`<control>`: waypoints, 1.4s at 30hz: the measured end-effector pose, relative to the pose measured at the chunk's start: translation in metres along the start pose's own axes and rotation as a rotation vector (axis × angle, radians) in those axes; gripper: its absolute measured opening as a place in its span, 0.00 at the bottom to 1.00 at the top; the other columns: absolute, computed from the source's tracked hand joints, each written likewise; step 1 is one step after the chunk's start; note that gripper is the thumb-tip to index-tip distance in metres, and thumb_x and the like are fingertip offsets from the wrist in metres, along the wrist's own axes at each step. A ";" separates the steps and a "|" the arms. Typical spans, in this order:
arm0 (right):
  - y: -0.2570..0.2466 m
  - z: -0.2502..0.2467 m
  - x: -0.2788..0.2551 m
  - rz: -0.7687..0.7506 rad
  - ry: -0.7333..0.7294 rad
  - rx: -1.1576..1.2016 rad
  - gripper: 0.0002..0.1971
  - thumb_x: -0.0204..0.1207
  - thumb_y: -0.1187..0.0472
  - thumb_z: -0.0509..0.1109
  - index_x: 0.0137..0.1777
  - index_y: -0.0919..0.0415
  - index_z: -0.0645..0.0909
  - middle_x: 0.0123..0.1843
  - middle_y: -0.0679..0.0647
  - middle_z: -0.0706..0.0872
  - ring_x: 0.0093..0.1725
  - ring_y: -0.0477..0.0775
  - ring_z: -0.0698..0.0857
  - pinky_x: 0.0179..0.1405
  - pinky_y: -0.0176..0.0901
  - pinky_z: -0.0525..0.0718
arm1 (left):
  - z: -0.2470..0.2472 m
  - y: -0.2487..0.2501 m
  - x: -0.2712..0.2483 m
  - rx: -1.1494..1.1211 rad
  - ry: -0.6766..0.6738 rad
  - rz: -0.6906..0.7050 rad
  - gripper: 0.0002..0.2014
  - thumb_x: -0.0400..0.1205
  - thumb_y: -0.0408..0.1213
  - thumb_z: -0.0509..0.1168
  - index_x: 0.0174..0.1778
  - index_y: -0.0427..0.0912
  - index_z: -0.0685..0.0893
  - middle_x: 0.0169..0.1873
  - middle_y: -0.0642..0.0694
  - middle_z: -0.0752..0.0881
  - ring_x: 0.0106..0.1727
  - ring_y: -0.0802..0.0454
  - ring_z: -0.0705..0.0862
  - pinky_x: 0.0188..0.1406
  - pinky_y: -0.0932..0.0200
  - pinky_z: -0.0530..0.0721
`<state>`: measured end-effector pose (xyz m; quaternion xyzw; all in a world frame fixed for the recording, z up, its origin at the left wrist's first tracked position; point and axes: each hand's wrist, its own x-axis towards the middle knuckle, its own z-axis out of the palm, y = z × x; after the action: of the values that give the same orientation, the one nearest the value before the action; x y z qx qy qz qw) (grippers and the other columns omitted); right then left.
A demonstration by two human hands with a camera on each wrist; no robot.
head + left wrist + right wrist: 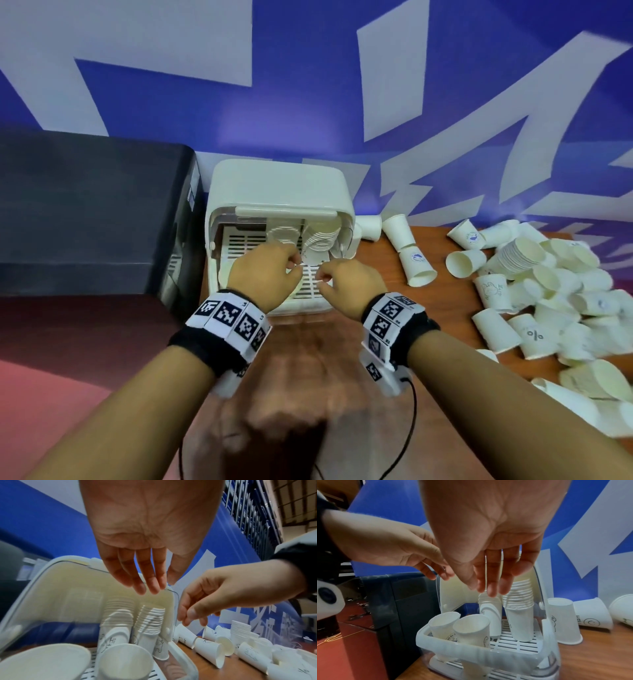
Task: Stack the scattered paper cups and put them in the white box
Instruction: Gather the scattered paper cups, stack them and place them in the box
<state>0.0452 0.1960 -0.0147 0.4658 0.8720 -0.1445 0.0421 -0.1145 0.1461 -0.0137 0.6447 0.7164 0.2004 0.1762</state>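
Note:
The white box stands with its lid raised. On its slatted tray are two tall stacks of paper cups at the back and two single cups at the front. Both hands hover close together over the tray. My left hand hangs with relaxed fingers and holds nothing. My right hand is just to its right, its fingers pointing down above the left stack, also empty. Scattered cups lie in a heap on the right of the table.
A black case sits tight against the box's left side. The wooden table carries a few tipped cups beside the box and a nested stack in the heap. A blue and white wall stands behind.

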 end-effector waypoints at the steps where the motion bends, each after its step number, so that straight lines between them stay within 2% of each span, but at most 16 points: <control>1: 0.006 -0.002 -0.004 -0.003 0.006 0.005 0.12 0.79 0.53 0.61 0.56 0.51 0.83 0.56 0.48 0.86 0.56 0.53 0.83 0.49 0.44 0.80 | 0.003 0.007 -0.001 0.002 0.000 0.005 0.08 0.79 0.43 0.59 0.49 0.52 0.83 0.48 0.56 0.85 0.51 0.52 0.82 0.42 0.58 0.76; 7: 0.070 -0.010 -0.032 0.008 0.006 0.056 0.11 0.79 0.53 0.62 0.55 0.52 0.83 0.54 0.50 0.85 0.53 0.54 0.83 0.43 0.40 0.75 | 0.038 0.066 0.000 0.029 -0.020 0.017 0.08 0.79 0.43 0.60 0.49 0.52 0.83 0.49 0.56 0.85 0.52 0.52 0.82 0.42 0.59 0.74; 13: 0.176 -0.019 -0.073 0.044 -0.045 0.060 0.09 0.79 0.54 0.61 0.52 0.53 0.82 0.51 0.50 0.85 0.51 0.53 0.83 0.45 0.45 0.80 | 0.098 0.145 0.012 0.060 -0.126 -0.034 0.05 0.78 0.44 0.60 0.41 0.51 0.80 0.46 0.52 0.85 0.50 0.49 0.83 0.43 0.57 0.77; 16: 0.232 -0.019 -0.088 0.068 -0.127 0.048 0.09 0.78 0.58 0.60 0.51 0.53 0.82 0.51 0.52 0.86 0.51 0.55 0.84 0.46 0.46 0.81 | 0.132 0.180 0.018 0.072 -0.197 -0.066 0.04 0.79 0.44 0.60 0.42 0.51 0.79 0.45 0.53 0.83 0.50 0.49 0.82 0.46 0.57 0.78; 19: 0.278 -0.018 -0.102 0.074 -0.257 0.055 0.12 0.77 0.62 0.60 0.53 0.53 0.84 0.54 0.50 0.86 0.54 0.53 0.84 0.51 0.43 0.81 | 0.163 0.208 0.018 0.065 -0.276 -0.118 0.06 0.79 0.47 0.62 0.39 0.53 0.73 0.44 0.54 0.82 0.51 0.49 0.81 0.51 0.54 0.80; 22: 0.312 -0.009 -0.113 0.028 -0.393 0.052 0.11 0.77 0.62 0.64 0.54 0.53 0.85 0.55 0.49 0.87 0.56 0.52 0.85 0.55 0.42 0.81 | 0.191 0.229 0.015 0.097 -0.353 -0.148 0.09 0.78 0.52 0.63 0.44 0.52 0.74 0.50 0.54 0.83 0.54 0.49 0.81 0.50 0.55 0.79; 25: 0.333 0.004 -0.118 -0.067 -0.526 -0.069 0.18 0.76 0.66 0.65 0.62 0.48 0.82 0.62 0.46 0.84 0.62 0.50 0.82 0.61 0.42 0.80 | 0.214 0.245 0.015 0.123 -0.426 -0.182 0.16 0.78 0.55 0.62 0.57 0.51 0.76 0.56 0.53 0.83 0.57 0.50 0.81 0.51 0.56 0.78; 28: 0.345 0.017 -0.120 -0.184 -0.611 -0.133 0.27 0.73 0.71 0.66 0.68 0.46 0.79 0.69 0.45 0.79 0.68 0.50 0.76 0.66 0.41 0.75 | 0.235 0.253 0.017 0.180 -0.497 -0.208 0.23 0.76 0.59 0.63 0.61 0.49 0.74 0.58 0.50 0.82 0.58 0.48 0.81 0.48 0.56 0.76; 31: 0.353 0.029 -0.126 -0.299 -0.562 -0.151 0.27 0.73 0.68 0.68 0.70 0.46 0.77 0.72 0.46 0.76 0.71 0.52 0.73 0.70 0.44 0.72 | 0.252 0.260 0.016 0.219 -0.559 -0.241 0.30 0.73 0.65 0.62 0.65 0.49 0.70 0.59 0.48 0.81 0.59 0.47 0.80 0.52 0.53 0.78; 33: 0.356 0.035 -0.131 -0.332 -0.569 -0.171 0.29 0.73 0.68 0.67 0.73 0.44 0.74 0.75 0.45 0.72 0.72 0.51 0.70 0.69 0.41 0.67 | 0.260 0.264 0.015 0.222 -0.583 -0.259 0.34 0.72 0.67 0.62 0.68 0.50 0.66 0.60 0.48 0.80 0.60 0.46 0.80 0.54 0.51 0.79; 36: 0.360 0.041 -0.133 -0.375 -0.583 -0.219 0.32 0.74 0.66 0.68 0.76 0.42 0.69 0.78 0.45 0.66 0.72 0.52 0.66 0.66 0.43 0.64 | 0.270 0.267 0.014 0.243 -0.621 -0.294 0.38 0.71 0.67 0.65 0.71 0.50 0.62 0.62 0.48 0.79 0.61 0.46 0.80 0.54 0.52 0.80; 42: 0.362 0.050 -0.131 -0.382 -0.536 -0.173 0.31 0.75 0.62 0.68 0.78 0.44 0.65 0.80 0.48 0.63 0.75 0.54 0.63 0.72 0.46 0.62 | 0.281 0.258 0.015 0.223 -0.609 -0.357 0.40 0.72 0.64 0.66 0.74 0.49 0.60 0.64 0.46 0.79 0.61 0.46 0.80 0.54 0.51 0.80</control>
<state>0.4148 0.2662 -0.1124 0.2341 0.9105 -0.1927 0.2812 0.2475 0.2008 -0.1223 0.5550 0.7497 -0.1140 0.3419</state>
